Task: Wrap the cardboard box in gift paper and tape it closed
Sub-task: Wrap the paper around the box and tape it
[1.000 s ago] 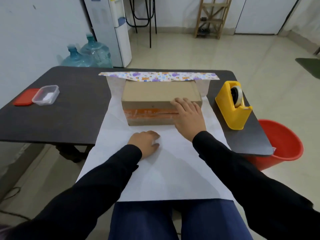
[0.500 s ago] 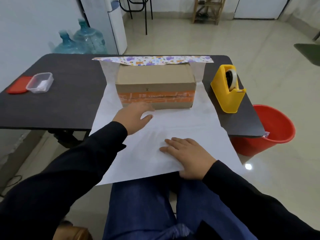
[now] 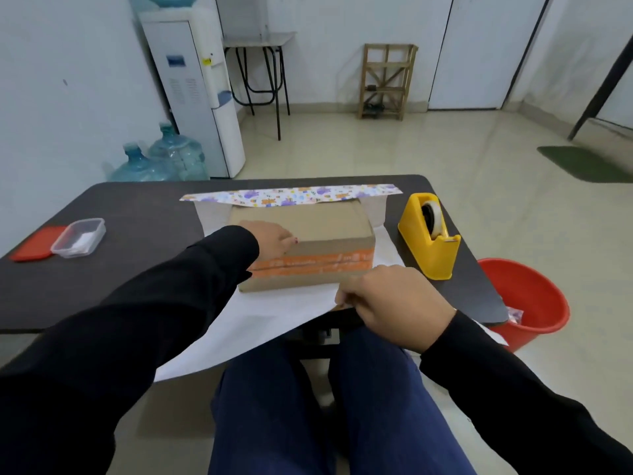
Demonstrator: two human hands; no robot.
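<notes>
The cardboard box (image 3: 318, 234) sits in the middle of the dark desk (image 3: 120, 269), on a sheet of gift paper (image 3: 274, 320) lying white side up. The paper's far edge stands up behind the box and shows its printed side. Its near part hangs off the desk over the person's lap.

The left hand (image 3: 274, 238) rests on the box top near the left end, fingers laid out toward the right. Its black sleeve hides the box's near left corner. The right hand (image 3: 394, 303) pinches the near edge of the paper in front of the box's right end and holds it raised off the desk.

A yellow tape dispenser (image 3: 430, 234) stands just beside the paper's right edge. A clear plastic tub (image 3: 78, 236) and a red lid (image 3: 34, 246) touch each other at the far left, well apart from the paper. A red bucket (image 3: 527, 299) stands on the floor to the right, partly behind the desk's corner. Two water bottles (image 3: 161, 162) and a water cooler (image 3: 195, 97) stand against the far wall.
</notes>
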